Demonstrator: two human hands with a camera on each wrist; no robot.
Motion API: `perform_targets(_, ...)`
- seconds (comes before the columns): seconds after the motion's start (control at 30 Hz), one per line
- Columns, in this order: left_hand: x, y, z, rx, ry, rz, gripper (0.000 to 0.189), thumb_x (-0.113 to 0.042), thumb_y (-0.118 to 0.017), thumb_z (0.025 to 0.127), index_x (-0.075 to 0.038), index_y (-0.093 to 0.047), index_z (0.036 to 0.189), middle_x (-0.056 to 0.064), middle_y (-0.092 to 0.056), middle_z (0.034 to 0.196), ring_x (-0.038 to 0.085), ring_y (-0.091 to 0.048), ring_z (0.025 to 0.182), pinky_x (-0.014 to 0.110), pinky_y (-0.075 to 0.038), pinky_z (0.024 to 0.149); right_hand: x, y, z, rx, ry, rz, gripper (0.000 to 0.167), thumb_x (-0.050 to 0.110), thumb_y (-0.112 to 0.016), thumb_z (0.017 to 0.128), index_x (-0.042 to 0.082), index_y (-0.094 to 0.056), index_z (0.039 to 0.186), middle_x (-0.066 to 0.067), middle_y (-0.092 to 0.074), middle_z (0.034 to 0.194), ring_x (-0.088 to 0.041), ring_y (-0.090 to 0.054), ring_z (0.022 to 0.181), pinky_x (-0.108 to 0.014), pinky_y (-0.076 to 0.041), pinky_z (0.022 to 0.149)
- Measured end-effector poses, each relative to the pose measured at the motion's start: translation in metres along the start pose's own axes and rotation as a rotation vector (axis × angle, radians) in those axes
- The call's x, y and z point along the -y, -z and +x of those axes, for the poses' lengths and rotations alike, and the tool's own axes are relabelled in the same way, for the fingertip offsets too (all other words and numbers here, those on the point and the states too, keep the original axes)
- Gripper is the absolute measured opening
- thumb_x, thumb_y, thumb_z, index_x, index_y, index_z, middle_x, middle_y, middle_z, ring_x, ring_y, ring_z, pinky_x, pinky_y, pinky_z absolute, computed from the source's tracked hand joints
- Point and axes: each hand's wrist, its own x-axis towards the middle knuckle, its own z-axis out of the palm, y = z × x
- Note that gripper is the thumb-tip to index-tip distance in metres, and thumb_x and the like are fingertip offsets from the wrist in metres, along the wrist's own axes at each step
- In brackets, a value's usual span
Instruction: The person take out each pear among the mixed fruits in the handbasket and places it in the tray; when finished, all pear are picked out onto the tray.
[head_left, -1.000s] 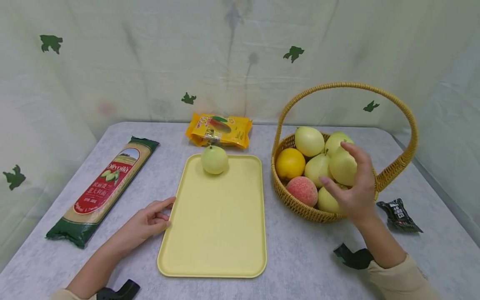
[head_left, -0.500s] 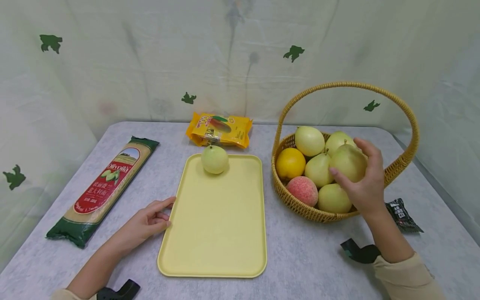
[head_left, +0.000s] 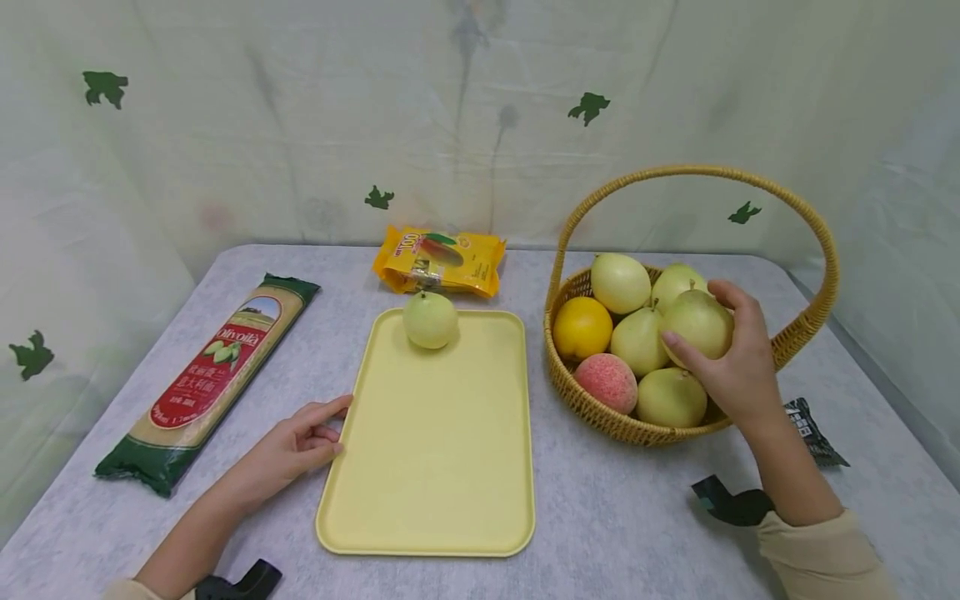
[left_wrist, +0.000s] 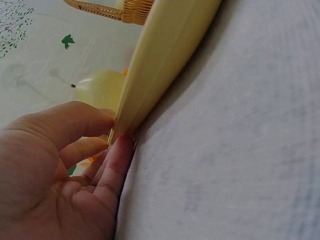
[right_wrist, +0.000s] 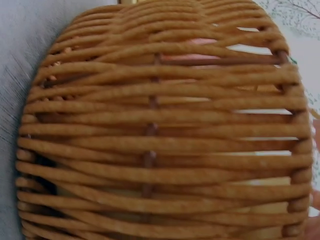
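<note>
The right hand [head_left: 741, 371] grips a round pale-green pear [head_left: 696, 322] on the right of the golden wicker basket [head_left: 626, 428]! Well left of it, the left hand [head_left: 294, 446] pinches the yellow rectangular tray [head_left: 433, 450].

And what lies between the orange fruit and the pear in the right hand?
In the head view, another pear lies between the orange fruit and the held pear.
</note>
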Motion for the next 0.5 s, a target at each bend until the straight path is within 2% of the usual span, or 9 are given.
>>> perform_targets(0.2, -0.001, 0.000, 0.000, 0.009, -0.008, -0.008, 0.062, -0.007, -0.061, 0.085, -0.003, -0.032, 0.139, 0.019, -0.034, 0.127, 0.017, -0.049, 0.091, 0.023, -0.047, 0.071, -0.002, 0.008, 0.003, 0.131, -0.078, -0.027, 0.075, 0.022, -0.070, 0.077, 0.005, -0.028, 0.137, -0.016, -0.031, 0.133, -0.031, -0.036, 0.108, -0.047, -0.033, 0.077)
perform_targets(0.5, -0.001, 0.002, 0.000, 0.026, -0.031, -0.008, 0.061, -0.006, -0.059, 0.086, -0.001, -0.030, 0.139, 0.020, -0.034, 0.127, 0.015, -0.050, 0.089, 0.023, -0.047, 0.071, -0.003, 0.021, 0.007, 0.291, -0.173, -0.078, 0.078, 0.034, -0.063, 0.083, 0.009, -0.018, 0.142, -0.021, -0.026, 0.137, -0.038, -0.038, 0.107, -0.054, -0.036, 0.077)
